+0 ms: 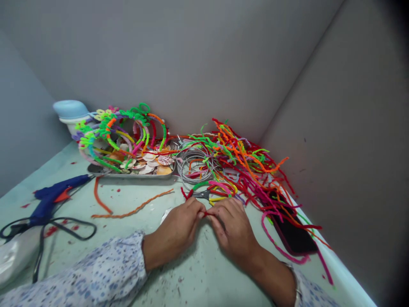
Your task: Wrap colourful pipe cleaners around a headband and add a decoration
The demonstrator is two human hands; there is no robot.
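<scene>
My left hand (179, 228) and my right hand (231, 226) rest close together on the pale green table (134, 204), fingertips meeting. Both pinch a short red pipe cleaner piece (207, 213) between them. Just beyond the fingers lie small scissors (202, 195) among red, yellow and pink pipe cleaners. A big tangle of coloured pipe cleaners (246, 166) spreads to the right of my hands.
A metal tray (128, 172) holds shells and looped pipe-cleaner rings. Coiled grey wire (193, 164) lies beside it. A blue glue gun (53, 198) with black cord sits at left, an orange pipe cleaner (134, 209) near it. A dark phone (292, 232) lies at right. Grey walls enclose the corner.
</scene>
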